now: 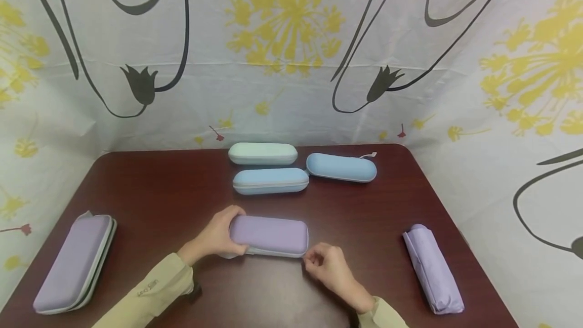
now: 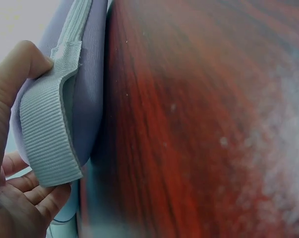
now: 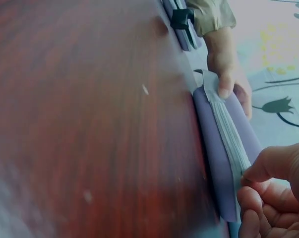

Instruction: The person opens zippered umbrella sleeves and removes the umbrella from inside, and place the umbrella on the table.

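A purple zip case (image 1: 269,235) lies on the table in front of me. My left hand (image 1: 220,233) grips its left end, thumb on the near side and fingers round the far side. Beside that thumb, in the left wrist view, a pale ribbed strap loop (image 2: 47,119) hangs off the case end. At the case's near right corner is my right hand (image 1: 331,269), thumb and forefinger pinched together on the pale zipper (image 3: 228,131). The zipper pull itself is hidden by those fingertips. The zipper appears closed along the stretch between the hands.
A larger purple case (image 1: 75,264) lies at the left, a folded purple umbrella (image 1: 432,270) at the right. Behind are a mint case (image 1: 262,154) and two blue cases, one left (image 1: 271,181) and one right (image 1: 341,167). A patterned cloth (image 1: 291,100) hangs beyond the table.
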`<control>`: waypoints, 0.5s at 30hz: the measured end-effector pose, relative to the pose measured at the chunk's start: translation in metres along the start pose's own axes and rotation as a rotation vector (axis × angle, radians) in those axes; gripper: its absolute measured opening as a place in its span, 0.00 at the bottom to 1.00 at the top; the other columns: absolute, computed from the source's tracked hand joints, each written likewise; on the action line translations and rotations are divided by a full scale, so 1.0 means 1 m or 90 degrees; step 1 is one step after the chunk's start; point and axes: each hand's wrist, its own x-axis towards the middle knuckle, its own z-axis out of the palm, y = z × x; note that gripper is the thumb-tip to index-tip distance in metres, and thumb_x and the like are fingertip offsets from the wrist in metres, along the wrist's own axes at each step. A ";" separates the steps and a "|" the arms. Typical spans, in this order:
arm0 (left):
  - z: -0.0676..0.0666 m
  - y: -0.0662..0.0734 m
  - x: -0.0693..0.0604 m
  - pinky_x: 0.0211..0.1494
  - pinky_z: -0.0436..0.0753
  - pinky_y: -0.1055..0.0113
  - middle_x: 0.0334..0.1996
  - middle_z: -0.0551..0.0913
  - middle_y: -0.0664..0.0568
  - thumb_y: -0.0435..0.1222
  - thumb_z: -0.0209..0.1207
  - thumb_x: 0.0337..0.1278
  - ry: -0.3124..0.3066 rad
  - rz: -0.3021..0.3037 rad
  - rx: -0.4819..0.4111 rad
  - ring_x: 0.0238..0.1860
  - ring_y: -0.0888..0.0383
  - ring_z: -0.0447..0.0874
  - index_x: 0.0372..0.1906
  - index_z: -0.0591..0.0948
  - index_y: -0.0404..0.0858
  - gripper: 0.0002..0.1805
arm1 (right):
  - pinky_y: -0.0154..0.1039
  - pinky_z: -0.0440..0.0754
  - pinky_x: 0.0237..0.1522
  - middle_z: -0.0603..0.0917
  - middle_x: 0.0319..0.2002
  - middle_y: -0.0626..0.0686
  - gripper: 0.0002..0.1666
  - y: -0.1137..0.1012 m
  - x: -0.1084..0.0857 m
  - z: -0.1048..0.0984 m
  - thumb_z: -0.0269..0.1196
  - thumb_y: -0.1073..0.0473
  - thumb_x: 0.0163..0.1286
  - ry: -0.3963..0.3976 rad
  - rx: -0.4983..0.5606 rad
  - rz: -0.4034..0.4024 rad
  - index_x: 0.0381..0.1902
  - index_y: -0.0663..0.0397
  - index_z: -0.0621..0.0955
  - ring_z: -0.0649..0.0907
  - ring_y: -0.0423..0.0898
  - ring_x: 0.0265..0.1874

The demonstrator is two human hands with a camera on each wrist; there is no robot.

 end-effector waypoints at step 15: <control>-0.001 -0.016 -0.012 0.43 0.77 0.62 0.41 0.75 0.59 0.41 0.75 0.19 0.025 0.039 -0.034 0.41 0.62 0.73 0.47 0.75 0.40 0.37 | 0.19 0.66 0.17 0.75 0.16 0.41 0.15 0.000 0.008 0.009 0.68 0.76 0.36 0.060 -0.056 -0.038 0.17 0.51 0.80 0.71 0.30 0.15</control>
